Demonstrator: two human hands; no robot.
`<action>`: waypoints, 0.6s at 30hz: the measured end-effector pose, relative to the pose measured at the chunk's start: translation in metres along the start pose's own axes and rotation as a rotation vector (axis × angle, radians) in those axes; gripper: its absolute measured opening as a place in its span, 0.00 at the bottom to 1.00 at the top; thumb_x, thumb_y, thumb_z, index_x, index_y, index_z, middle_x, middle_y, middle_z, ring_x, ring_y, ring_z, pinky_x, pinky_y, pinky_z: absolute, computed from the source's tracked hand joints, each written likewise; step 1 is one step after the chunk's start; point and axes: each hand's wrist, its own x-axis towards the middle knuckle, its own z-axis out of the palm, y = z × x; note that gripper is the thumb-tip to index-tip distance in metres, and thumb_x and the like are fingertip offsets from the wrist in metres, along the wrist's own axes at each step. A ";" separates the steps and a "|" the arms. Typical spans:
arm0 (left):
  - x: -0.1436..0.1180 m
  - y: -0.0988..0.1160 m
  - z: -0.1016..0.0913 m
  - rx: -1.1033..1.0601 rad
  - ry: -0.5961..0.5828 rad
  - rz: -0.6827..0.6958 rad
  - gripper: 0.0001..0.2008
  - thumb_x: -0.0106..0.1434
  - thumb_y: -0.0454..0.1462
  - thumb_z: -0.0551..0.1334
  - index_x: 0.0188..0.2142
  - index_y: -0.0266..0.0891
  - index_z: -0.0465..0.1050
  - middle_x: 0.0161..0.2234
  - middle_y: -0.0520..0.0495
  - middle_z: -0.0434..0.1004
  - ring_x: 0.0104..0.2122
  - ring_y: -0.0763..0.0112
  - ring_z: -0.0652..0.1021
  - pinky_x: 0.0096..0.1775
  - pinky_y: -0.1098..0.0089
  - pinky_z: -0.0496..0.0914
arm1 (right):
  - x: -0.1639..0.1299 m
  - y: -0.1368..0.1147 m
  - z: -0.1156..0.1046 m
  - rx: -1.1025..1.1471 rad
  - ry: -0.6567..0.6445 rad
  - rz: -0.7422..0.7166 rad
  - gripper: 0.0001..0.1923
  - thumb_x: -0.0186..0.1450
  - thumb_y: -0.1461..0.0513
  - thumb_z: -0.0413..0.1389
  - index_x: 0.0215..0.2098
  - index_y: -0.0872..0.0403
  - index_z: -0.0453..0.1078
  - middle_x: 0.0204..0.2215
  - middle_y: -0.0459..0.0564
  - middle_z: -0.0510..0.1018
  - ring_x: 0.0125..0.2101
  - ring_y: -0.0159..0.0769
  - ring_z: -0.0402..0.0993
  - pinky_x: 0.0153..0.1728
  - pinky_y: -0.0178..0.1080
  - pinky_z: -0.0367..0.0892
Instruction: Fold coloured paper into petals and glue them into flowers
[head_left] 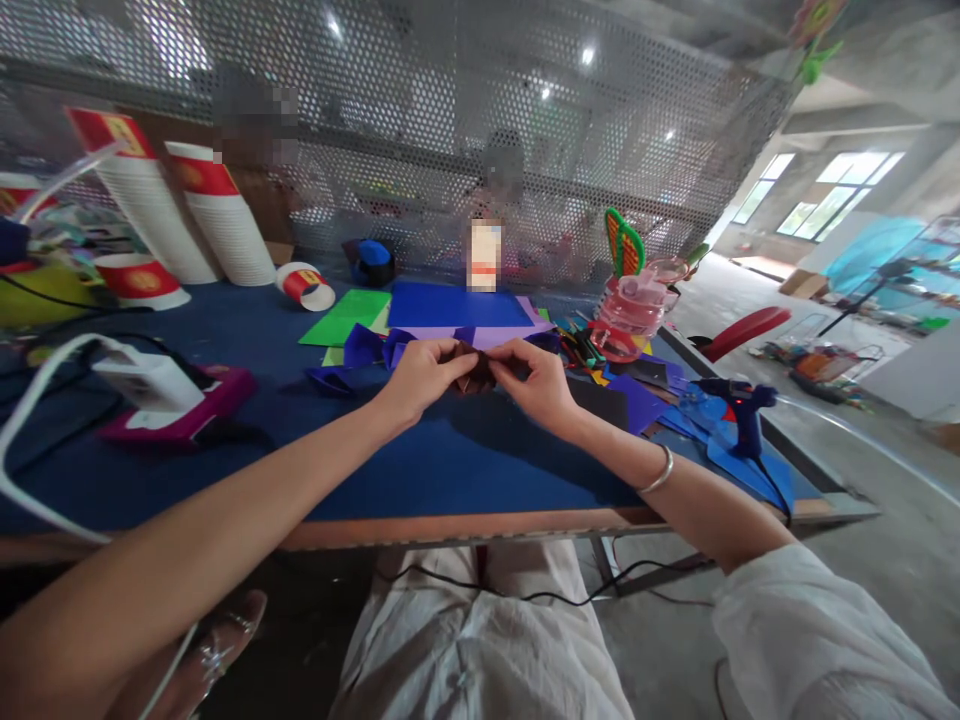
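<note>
Above the blue table (465,465), dark brown piece (474,368) pinched between left hand (420,380) and right hand (536,385), both hands grasping it

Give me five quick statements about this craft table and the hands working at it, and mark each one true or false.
1. Both hands hold the dark brown piece between them. True: the left hand and right hand pinch it from either side.
2. The glue gun lies to the left of the hands. False: it stands to the right, on blue sheets.
3. A bracelet is on the right wrist. True.
4. The stacked paper cups stand at the near edge of the table. False: they are at the far left, by the mesh screen.
5. The green sheet lies under the hands. False: it lies beyond them, left of the big blue sheet.
</note>
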 end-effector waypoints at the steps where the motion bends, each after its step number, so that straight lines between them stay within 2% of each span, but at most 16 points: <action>1: 0.000 0.000 0.000 -0.008 0.001 -0.004 0.09 0.52 0.39 0.70 0.24 0.36 0.75 0.21 0.49 0.78 0.21 0.73 0.75 0.27 0.73 0.67 | 0.000 0.002 0.000 -0.010 -0.004 -0.026 0.09 0.66 0.60 0.57 0.39 0.54 0.78 0.34 0.50 0.84 0.35 0.36 0.80 0.37 0.38 0.73; 7: 0.000 0.001 0.001 -0.054 -0.003 -0.048 0.07 0.52 0.38 0.69 0.24 0.36 0.77 0.22 0.47 0.80 0.23 0.71 0.76 0.29 0.71 0.70 | 0.002 0.004 -0.008 -0.083 -0.078 -0.222 0.09 0.66 0.63 0.56 0.37 0.53 0.79 0.36 0.52 0.85 0.39 0.38 0.81 0.43 0.40 0.74; 9: 0.001 0.000 0.001 -0.043 0.013 -0.035 0.06 0.51 0.37 0.69 0.24 0.36 0.77 0.21 0.49 0.78 0.22 0.73 0.75 0.28 0.71 0.69 | 0.004 0.001 -0.012 -0.066 -0.122 -0.237 0.09 0.65 0.63 0.56 0.38 0.53 0.79 0.37 0.53 0.85 0.40 0.38 0.81 0.45 0.41 0.74; 11: 0.002 -0.002 0.000 -0.006 0.017 -0.007 0.06 0.51 0.37 0.68 0.23 0.36 0.75 0.19 0.52 0.74 0.20 0.75 0.71 0.26 0.72 0.66 | 0.006 -0.002 -0.015 0.005 -0.152 -0.145 0.09 0.65 0.61 0.56 0.36 0.54 0.79 0.36 0.52 0.84 0.39 0.38 0.80 0.45 0.41 0.73; 13: 0.002 -0.004 0.000 0.068 0.008 0.059 0.08 0.53 0.38 0.67 0.22 0.37 0.73 0.17 0.53 0.70 0.19 0.76 0.68 0.25 0.73 0.63 | 0.009 -0.003 -0.016 0.129 -0.169 0.037 0.10 0.64 0.57 0.58 0.31 0.54 0.78 0.30 0.49 0.82 0.33 0.35 0.77 0.39 0.38 0.72; 16: 0.002 -0.005 -0.002 0.229 0.011 0.199 0.09 0.56 0.40 0.66 0.24 0.37 0.74 0.19 0.52 0.70 0.21 0.74 0.69 0.25 0.72 0.63 | 0.010 -0.001 -0.015 0.343 -0.193 0.299 0.16 0.61 0.51 0.62 0.25 0.54 0.73 0.24 0.45 0.75 0.26 0.30 0.70 0.34 0.36 0.69; 18: 0.001 -0.004 -0.003 0.323 0.018 0.269 0.10 0.58 0.40 0.65 0.25 0.37 0.76 0.20 0.51 0.72 0.23 0.72 0.70 0.26 0.72 0.64 | 0.011 0.001 -0.013 0.449 -0.202 0.398 0.18 0.58 0.49 0.65 0.24 0.55 0.73 0.24 0.44 0.74 0.26 0.29 0.69 0.33 0.35 0.68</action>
